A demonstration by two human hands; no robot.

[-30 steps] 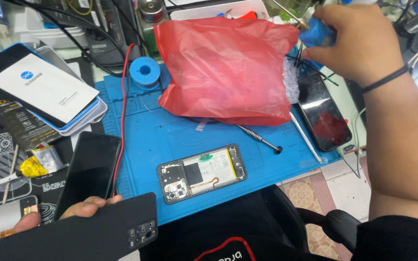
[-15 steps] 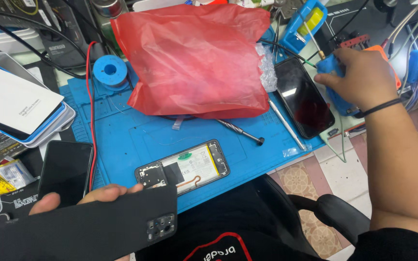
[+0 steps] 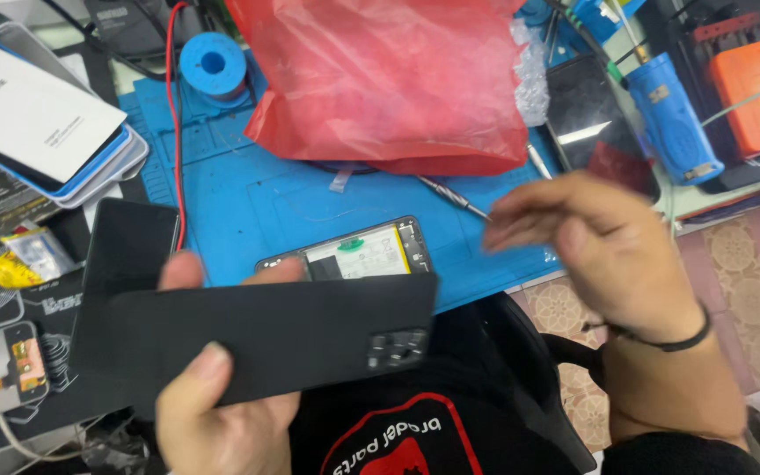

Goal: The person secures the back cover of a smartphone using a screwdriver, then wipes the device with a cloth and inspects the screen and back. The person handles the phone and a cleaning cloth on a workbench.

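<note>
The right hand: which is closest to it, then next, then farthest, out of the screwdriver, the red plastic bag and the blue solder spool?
From the right hand:
1. Screwdriver, just left of the fingertips, on the blue mat.
2. Red plastic bag, up and left, at the mat's back.
3. Blue solder spool, far left, at the mat's back corner.

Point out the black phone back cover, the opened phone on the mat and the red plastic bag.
black back cover (image 3: 266, 330), head view, flat middle.
opened phone (image 3: 362, 255), head view, exposed battery.
red plastic bag (image 3: 389, 79), head view, centre.

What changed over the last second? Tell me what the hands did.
The right hand let go of the blue tool at the bench's far right and came back toward the middle, now empty. The left hand kept hold of the black back cover. The opened phone stayed on the blue mat.
</note>
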